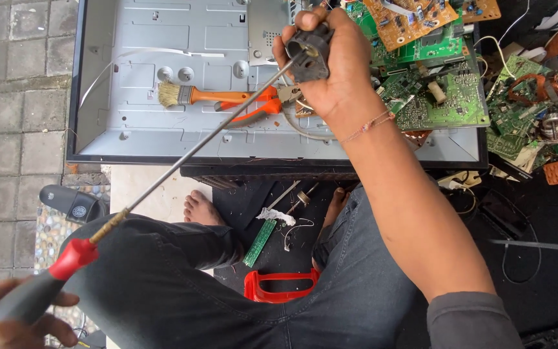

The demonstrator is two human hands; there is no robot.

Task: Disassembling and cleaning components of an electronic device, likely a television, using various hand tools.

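This looks like a small repair spot for old electronics, set up on the ground outdoors. Grey paving stones (14,97) cover the floor on one side. A big opened flat screen (163,77) lies face down with its metal back showing. Green circuit boards (440,97) are piled beside it. A paintbrush (192,95) and orange pliers (253,110) lie on the metal. The person sits barefoot, with a black sandal (72,202) nearby.

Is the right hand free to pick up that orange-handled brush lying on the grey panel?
Probably not right away. The right hand is wrapped around a small black part, so it would need to let go first. The brush itself lies uncovered close by on the metal panel.
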